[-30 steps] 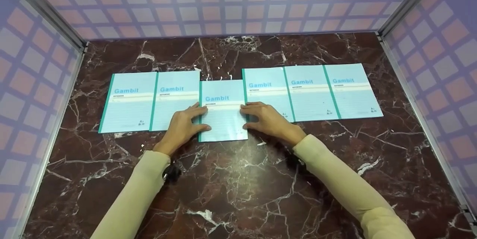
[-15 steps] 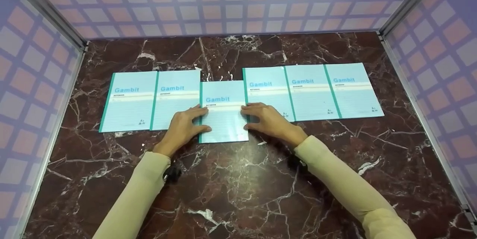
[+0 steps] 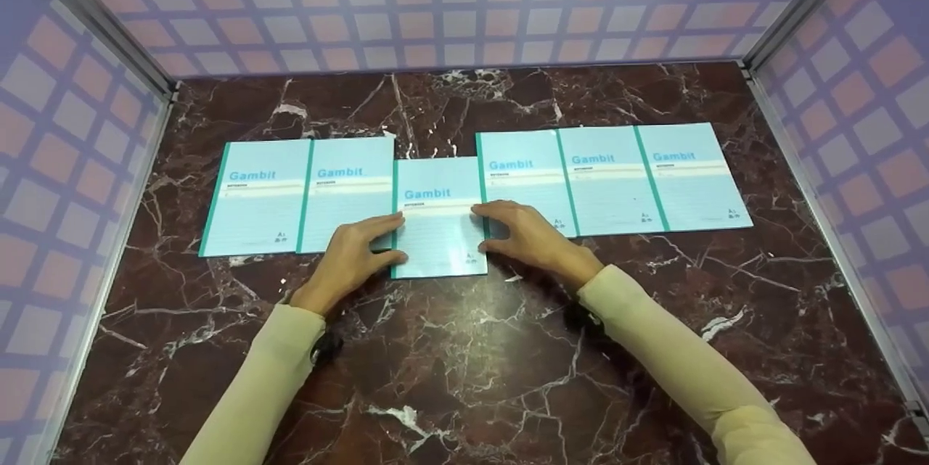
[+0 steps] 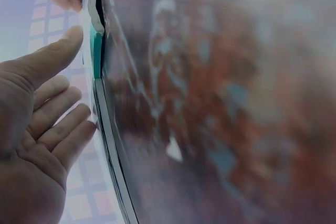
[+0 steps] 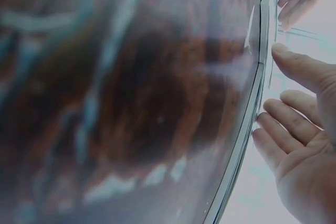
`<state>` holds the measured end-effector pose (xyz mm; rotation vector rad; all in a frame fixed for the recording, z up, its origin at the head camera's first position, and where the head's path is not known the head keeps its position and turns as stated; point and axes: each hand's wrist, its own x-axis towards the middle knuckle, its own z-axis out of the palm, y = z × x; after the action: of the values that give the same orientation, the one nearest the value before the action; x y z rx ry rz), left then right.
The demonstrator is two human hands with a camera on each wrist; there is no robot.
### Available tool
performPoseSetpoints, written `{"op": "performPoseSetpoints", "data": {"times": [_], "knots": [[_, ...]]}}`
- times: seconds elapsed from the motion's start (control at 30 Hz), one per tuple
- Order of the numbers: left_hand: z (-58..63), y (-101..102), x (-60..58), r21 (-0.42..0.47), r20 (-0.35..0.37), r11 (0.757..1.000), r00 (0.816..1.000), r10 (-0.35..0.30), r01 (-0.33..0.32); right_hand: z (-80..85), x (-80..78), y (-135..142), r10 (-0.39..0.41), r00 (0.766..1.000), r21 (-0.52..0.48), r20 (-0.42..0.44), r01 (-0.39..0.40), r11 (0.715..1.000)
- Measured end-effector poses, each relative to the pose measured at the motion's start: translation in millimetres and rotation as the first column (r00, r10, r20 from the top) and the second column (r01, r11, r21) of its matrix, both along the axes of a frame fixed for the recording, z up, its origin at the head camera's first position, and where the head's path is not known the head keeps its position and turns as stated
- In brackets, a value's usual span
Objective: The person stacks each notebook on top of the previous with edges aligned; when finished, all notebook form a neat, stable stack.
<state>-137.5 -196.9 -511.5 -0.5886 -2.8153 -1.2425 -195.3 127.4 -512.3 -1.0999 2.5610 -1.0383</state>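
A light blue notebook with a green spine and the word "Gambit" lies flat in the middle of a row, slightly nearer the person than the others. My left hand is at its left side, thumb and fingertips right at the spine. At its right edge is my right hand, with fingertips over the border. Both wrist views show the left hand and right hand with relaxed, spread fingers close to the notebooks' surface, curled round nothing.
Two matching notebooks lie side by side to the left, and three more stand edge to edge at the right. Beneath is a dark red marbled table. Checkered panels enclose its back and sides.
My left hand has eased slightly left and back from the middle notebook, its fingers overlapping the cover less. The right hand and the notebooks hold their places; the head view has shifted slightly.
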Motion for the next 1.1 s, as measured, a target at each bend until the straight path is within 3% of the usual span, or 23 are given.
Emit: {"op": "performPoseSetpoints", "data": {"times": [0.3,0.5,0.77,0.97,1.1], "knots": [[5.5,-4,11.1,0.044,-0.019,0.999,0.999,0.028,-0.027,3.5,11.1,7,0.015,1.000,-0.006,-0.022,-0.015,1.000],[3.6,-4,17.6,0.057,0.008,0.998,1.000,0.024,-0.025,5.0,20.9,11,0.000,1.000,-0.006,-0.027,0.000,1.000],[2.1,-8,28.9,0.100,0.079,0.992,0.995,0.065,-0.073,3.8,28.0,10,-0.001,1.000,-0.008,0.007,0.001,1.000],[1.1,-7,30.7,0.093,0.109,0.991,0.990,0.086,-0.097,2.6,29.9,13,-0.017,1.000,-0.019,0.011,0.017,1.000],[0.6,-6,30.1,0.090,0.091,0.988,0.989,0.115,-0.123,2.8,29.9,13,-0.019,1.000,-0.014,0.016,0.019,1.000]]}}
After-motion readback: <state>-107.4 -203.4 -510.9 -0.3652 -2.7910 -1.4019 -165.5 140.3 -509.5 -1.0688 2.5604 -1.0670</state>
